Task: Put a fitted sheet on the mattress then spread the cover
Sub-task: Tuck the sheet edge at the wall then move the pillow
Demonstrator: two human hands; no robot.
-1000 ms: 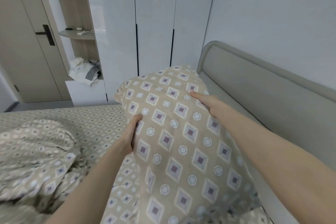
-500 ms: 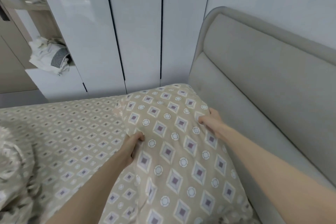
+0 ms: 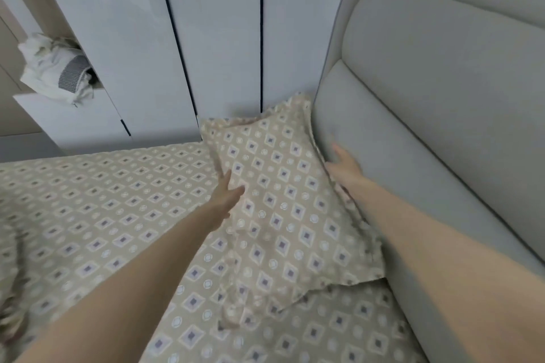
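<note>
A beige pillow with a diamond and circle pattern lies on the mattress, its far edge leaning against the grey headboard. The fitted sheet in the same pattern covers the mattress. My left hand is at the pillow's left edge, fingers straight and spread. My right hand is at the pillow's right edge beside the headboard, fingers spread; it grips nothing. A bunched fold of the matching cover shows at the left border.
White wardrobe doors stand right behind the bed's far side. An open shelf at the left holds a crumpled white and grey cloth. The padded headboard runs along the whole right side.
Both hands lowered the pillow from the air onto the mattress against the headboard and let go of it. Their fingers, gripping before, are now spread. The view tilted down and to the right.
</note>
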